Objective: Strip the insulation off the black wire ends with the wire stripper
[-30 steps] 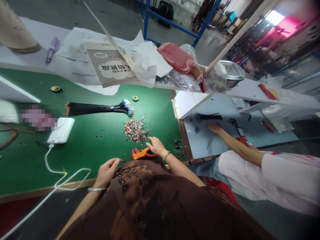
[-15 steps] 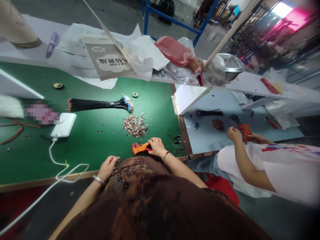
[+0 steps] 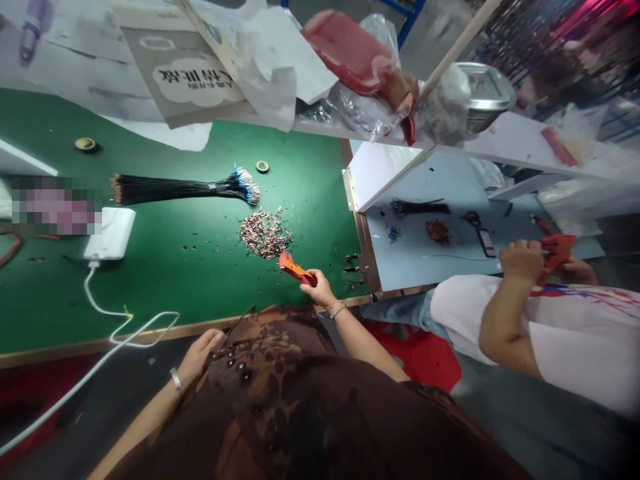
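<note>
My right hand (image 3: pixel 320 288) grips an orange wire stripper (image 3: pixel 295 269) near the table's front edge, just below a pile of copper-coloured crimp terminals (image 3: pixel 265 233). My left hand (image 3: pixel 197 353) sits lower, at the wooden edge of the green work mat (image 3: pixel 175 293), partly hidden by my brown patterned top. A thin dark wire (image 3: pixel 240 322) rises from its fingers. Farther up the mat lies a bundle of black wires (image 3: pixel 165 189) with blue-tipped ends.
A white power bank (image 3: pixel 110 233) with a white cable (image 3: pixel 125 330) lies at the left. Papers, plastic bags and a steel tray (image 3: pixel 485 97) crowd a raised shelf. To the right, a co-worker's hands (image 3: pixel 525 261) hold an orange tool (image 3: pixel 557 252) over a pale blue bench (image 3: pixel 430 253).
My right hand has lifted the stripper off the mat and tilted it up toward the pile. The co-worker's hands have moved right with their tool, and the whole view has shifted.
</note>
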`<state>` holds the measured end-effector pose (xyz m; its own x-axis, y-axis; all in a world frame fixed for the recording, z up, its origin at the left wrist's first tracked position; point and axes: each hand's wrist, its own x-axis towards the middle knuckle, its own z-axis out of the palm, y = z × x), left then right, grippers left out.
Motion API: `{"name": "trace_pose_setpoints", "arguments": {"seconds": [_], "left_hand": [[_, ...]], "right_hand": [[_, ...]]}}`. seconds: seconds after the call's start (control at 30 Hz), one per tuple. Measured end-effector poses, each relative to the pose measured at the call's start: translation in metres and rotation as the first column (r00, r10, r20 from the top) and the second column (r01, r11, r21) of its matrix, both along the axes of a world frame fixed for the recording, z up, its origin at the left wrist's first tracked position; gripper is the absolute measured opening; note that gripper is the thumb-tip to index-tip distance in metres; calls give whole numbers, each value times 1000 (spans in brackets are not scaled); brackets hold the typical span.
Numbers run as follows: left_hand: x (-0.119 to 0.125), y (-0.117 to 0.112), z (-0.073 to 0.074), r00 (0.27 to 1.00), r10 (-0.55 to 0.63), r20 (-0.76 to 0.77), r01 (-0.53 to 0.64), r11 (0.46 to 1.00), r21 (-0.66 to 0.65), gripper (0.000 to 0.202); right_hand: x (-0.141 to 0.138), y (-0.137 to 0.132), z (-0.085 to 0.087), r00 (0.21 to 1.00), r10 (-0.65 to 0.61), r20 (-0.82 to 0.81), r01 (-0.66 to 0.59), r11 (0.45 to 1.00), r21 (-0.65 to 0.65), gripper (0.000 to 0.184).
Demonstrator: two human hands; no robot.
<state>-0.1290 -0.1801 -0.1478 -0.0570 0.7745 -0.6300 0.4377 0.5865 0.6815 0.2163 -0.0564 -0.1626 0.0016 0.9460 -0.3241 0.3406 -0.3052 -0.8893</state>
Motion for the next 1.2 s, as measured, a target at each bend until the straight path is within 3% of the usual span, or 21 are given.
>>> {"name": "trace_pose_setpoints", "arguments": {"seconds": [0.17, 0.3, 0.4, 0.5, 0.57, 0.67, 0.73, 0.8, 0.87, 0.97, 1.07, 1.2], "left_hand": [[-10, 18, 3, 977, 55, -204, -41, 996, 73, 46], [-20, 19, 3, 927, 67, -370, -44, 997, 70, 28], [-15, 23, 12, 920, 22, -392, 14, 996, 88, 26], [2, 38, 29, 951, -17, -308, 100, 962, 255, 33], [15, 49, 35, 981, -90, -171, 138, 944, 298, 39], [25, 55, 24, 923, -370, 108, 357, 926, 122, 44], [20, 49, 9, 892, -430, 141, 435, 900, -7, 43], [7, 38, -3, 913, -398, 87, 404, 912, -66, 43], [-13, 29, -6, 941, -338, 36, 340, 938, -67, 45], [-43, 22, 8, 979, -197, -56, 200, 979, 39, 49], [-62, 27, 29, 986, -121, -111, 140, 974, 178, 46], [-62, 51, 42, 993, -106, 41, 95, 971, 220, 37]], "right_hand": [[2, -4, -9, 917, -217, -334, 186, 975, -123, 49], [7, -4, -12, 850, -292, -439, 239, 956, -172, 41], [12, -5, -10, 805, -336, -488, 276, 942, -192, 38], [13, -6, -6, 762, -373, -529, 310, 928, -207, 40], [11, -7, -3, 761, -387, -521, 324, 922, -211, 41], [7, -6, -1, 815, -367, -448, 318, 930, -182, 43], [4, -5, 0, 857, -333, -394, 297, 943, -153, 44], [0, -3, 0, 892, -302, -337, 272, 953, -135, 46], [-3, -3, 1, 919, -281, -278, 255, 959, -127, 47], [-11, -7, 8, 936, -280, -212, 267, 960, -90, 45], [-22, -13, 27, 940, -264, -216, 272, 962, 9, 43], [-43, -11, 63, 957, -142, -251, 158, 986, 44, 53]]}}
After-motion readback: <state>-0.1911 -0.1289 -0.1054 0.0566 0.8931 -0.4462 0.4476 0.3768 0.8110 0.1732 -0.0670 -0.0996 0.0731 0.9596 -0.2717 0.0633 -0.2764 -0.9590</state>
